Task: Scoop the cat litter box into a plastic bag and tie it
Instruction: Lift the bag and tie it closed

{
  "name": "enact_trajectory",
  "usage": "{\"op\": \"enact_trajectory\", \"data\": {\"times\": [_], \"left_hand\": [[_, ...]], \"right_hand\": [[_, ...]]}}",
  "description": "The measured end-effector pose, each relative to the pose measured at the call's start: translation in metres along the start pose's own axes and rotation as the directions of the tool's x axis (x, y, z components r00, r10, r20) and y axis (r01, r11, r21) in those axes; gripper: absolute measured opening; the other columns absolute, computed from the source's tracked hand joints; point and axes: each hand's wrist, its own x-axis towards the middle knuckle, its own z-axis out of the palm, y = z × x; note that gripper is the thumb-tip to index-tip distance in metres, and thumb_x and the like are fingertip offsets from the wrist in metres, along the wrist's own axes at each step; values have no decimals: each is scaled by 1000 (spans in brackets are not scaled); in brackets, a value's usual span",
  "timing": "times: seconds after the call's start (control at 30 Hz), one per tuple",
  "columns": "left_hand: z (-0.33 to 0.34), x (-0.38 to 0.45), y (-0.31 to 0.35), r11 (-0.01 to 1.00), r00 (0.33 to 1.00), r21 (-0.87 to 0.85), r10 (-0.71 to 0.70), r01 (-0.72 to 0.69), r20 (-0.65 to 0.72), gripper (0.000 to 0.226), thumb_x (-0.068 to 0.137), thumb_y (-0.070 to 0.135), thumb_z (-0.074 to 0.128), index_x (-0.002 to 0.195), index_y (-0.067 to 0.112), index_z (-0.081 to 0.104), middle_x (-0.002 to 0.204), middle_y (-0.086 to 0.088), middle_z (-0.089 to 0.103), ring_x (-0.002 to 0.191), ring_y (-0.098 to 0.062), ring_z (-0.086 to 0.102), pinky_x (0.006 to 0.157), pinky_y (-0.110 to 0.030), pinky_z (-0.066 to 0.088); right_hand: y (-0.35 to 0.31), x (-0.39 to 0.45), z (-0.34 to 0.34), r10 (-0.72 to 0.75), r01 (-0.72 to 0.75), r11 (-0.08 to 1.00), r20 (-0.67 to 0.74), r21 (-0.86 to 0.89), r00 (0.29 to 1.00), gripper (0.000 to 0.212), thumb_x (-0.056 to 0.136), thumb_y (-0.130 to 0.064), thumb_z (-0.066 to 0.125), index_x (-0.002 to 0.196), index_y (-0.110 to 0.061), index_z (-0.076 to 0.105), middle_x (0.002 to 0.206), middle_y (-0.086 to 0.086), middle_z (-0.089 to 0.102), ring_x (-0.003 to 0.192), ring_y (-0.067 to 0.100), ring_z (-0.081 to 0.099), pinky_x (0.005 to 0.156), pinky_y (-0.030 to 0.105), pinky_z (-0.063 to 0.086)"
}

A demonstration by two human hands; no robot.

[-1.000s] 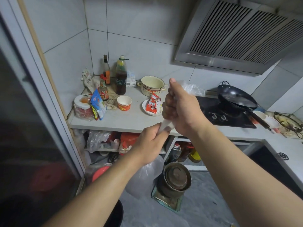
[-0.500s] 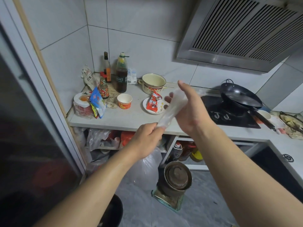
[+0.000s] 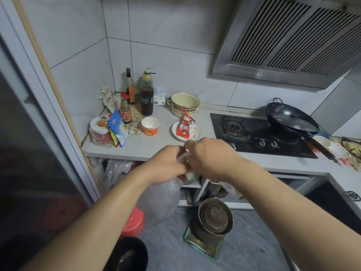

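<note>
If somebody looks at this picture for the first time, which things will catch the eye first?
First, the two hands meeting in the middle: the left hand and right hand both grip the twisted neck of a clear plastic bag, which hangs below them. Behind them, a black wok sits on the stove at the right, under a big steel range hood.

Two bare forearms and hands.
No sleeves, gloves, rings or watch are worn on the left hand (image 3: pixel 168 165) or right hand (image 3: pixel 210 158).
</note>
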Motion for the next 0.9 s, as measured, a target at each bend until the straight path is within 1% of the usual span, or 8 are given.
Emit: {"op": "enact_trajectory", "data": {"times": [0.07,0.2,0.33,0.4,0.47,0.53,0.7,0.9], "left_hand": [[-1,-1,-3,994,999,-106,1,3,35,17,90,14,71,99,10,58,66,-15,69,58,-27,69,65,-40,56],[0,0,5,973,999,-229,37,-34,8,18,96,22,67,82,18,58,54,1,46,46,-16,41,47,-32,40],[-1,5,16,985,991,-131,106,-115,-77,28,96,36,65,79,15,65,59,-4,65,66,-16,67,92,-46,53],[-1,6,19,966,983,-195,153,-169,-97,29,98,35,64,81,12,65,53,-5,61,62,-14,68,98,-48,51],[0,8,25,922,976,-326,177,-210,-129,24,98,29,63,88,8,65,48,-3,48,46,-15,52,75,-42,56],[2,8,33,894,973,-389,174,-221,-152,21,98,27,62,90,9,65,49,0,39,43,-14,37,52,-32,40],[1,9,44,880,954,-375,239,-291,-179,17,88,47,72,81,31,71,55,5,41,49,-10,38,49,-25,34],[1,12,43,916,941,-250,268,-315,-206,44,84,70,61,69,29,64,51,6,38,46,-12,32,48,-25,30]], "right_hand": [[9,2,-12,17,-17,1000,-17,5,1000,19,95,-27,45,104,-15,57,92,12,57,81,35,52,66,33,33],[32,2,-29,-20,27,995,-74,91,997,21,94,-29,44,75,-21,42,66,-2,37,74,30,42,62,33,27],[50,5,-54,-12,42,966,-120,255,993,32,94,-26,45,63,-24,37,61,-5,42,68,25,43,63,35,33],[57,5,-69,33,11,923,-107,385,994,30,89,-29,45,61,-20,42,59,-1,46,64,21,44,62,39,37],[60,4,-80,68,-19,868,-82,497,994,28,80,-34,42,63,-12,43,59,1,44,61,20,40,63,44,39],[61,4,-90,84,-28,806,-68,592,994,28,77,-34,44,63,-10,42,58,-2,38,59,17,35,61,44,39],[69,4,-100,98,-33,745,-61,666,993,29,90,-17,56,65,-4,47,55,-8,37,55,12,34,55,32,32],[75,3,-106,55,-4,814,-69,581,996,22,89,-15,57,73,0,55,53,-7,39,49,7,33,48,25,33]]}}
